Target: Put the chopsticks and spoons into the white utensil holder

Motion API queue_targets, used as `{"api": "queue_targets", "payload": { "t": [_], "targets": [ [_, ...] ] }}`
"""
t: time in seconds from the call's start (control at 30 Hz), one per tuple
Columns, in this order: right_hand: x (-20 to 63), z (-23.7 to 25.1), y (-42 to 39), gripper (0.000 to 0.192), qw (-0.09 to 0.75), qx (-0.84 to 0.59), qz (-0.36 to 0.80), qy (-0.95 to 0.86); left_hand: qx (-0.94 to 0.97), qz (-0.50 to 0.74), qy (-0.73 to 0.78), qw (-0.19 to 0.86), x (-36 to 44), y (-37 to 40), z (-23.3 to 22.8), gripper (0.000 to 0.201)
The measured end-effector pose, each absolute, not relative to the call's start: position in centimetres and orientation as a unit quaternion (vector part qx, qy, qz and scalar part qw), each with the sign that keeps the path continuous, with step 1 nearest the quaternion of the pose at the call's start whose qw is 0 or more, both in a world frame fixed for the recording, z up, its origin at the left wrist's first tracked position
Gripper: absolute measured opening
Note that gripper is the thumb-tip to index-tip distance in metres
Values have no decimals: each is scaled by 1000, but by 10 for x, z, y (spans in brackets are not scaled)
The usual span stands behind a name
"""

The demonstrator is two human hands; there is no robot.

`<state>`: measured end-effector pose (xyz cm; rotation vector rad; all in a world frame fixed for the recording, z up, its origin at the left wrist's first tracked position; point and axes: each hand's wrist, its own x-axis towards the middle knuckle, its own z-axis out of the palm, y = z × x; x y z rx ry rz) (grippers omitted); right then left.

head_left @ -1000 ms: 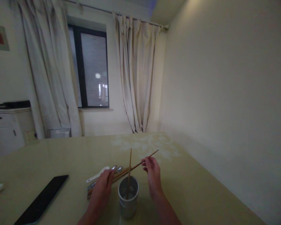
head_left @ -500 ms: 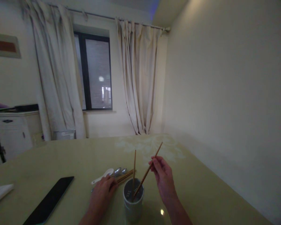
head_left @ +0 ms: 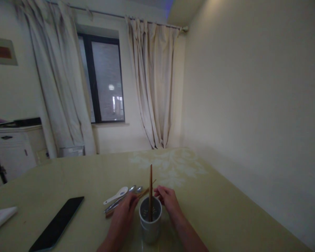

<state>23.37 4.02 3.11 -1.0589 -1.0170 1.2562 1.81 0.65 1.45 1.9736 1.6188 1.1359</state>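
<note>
A grey-white cylindrical cup [head_left: 150, 231] stands before me, with two brown wooden chopsticks [head_left: 151, 182] upright in it. To its left, my left hand [head_left: 124, 211] has its fingers closed around more wooden chopsticks [head_left: 144, 192], whose tips stick out behind the cup. My right hand [head_left: 169, 201] is at the cup's right rim, its fingers loosely bent and apart, close to those tips. I see nothing held in it, though the cup hides part of the fingers. Beyond my left hand lie a white spoon [head_left: 117, 196] and metal spoons [head_left: 132, 189].
A black flat slab-like object [head_left: 57, 224] lies on the greenish table [head_left: 94, 175] at left, beside a white item [head_left: 1, 217]. A wall [head_left: 252, 122] borders the table's right side. Curtains [head_left: 157, 84] hang beyond the far edge.
My right hand has let go of the slanted chopstick, which now stands beside the other in the cup, and has moved left and down. The chopsticks under my left hand have shifted.
</note>
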Motion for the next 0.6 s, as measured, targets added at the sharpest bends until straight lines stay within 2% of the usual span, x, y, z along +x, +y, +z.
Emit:
{"api": "queue_targets", "payload": {
  "t": [0.1,0.23,0.33,0.47,0.6],
  "targets": [
    [225,21,42,61,542,-405,577,-458,693,420,542,221,31,2,13,25],
    [221,24,41,56,558,-367,573,-475,725,382,537,198,34,0,16,21],
    [235,36,43,52,632,-403,480,-456,760,342,537,129,22,4,20,25],
    [277,59,44,49,770,-437,292,-362,734,265,625,19,-1,12,22,30],
    [310,80,35,50,843,-404,205,-291,723,199,661,-1,-13,14,23,28]
  ]
}}
